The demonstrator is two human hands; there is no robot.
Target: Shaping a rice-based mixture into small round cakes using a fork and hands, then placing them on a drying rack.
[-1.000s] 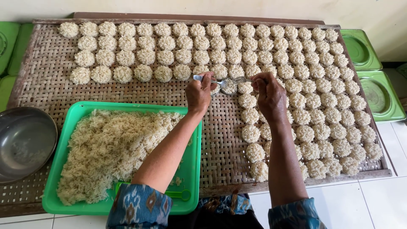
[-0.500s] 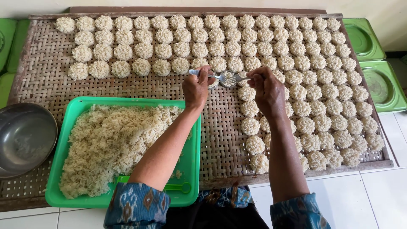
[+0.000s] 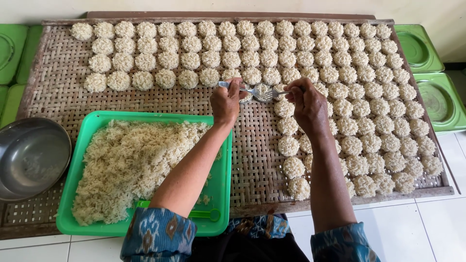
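Left hand (image 3: 225, 103) and right hand (image 3: 306, 104) each grip a metal fork (image 3: 238, 87), shaping a round noodle clump (image 3: 262, 90) on the woven mat (image 3: 58, 102)

Both bare forearms are extended forward from blue patterned sleeves, the left slanted rightward, the right nearly straight. The left hand (image 3: 226, 103) is held with fingers curled shut, knuckles up, thumb side turned toward the other hand. The right hand (image 3: 307, 104) is likewise closed in a pinch, close beside the left, wrists slightly bent.
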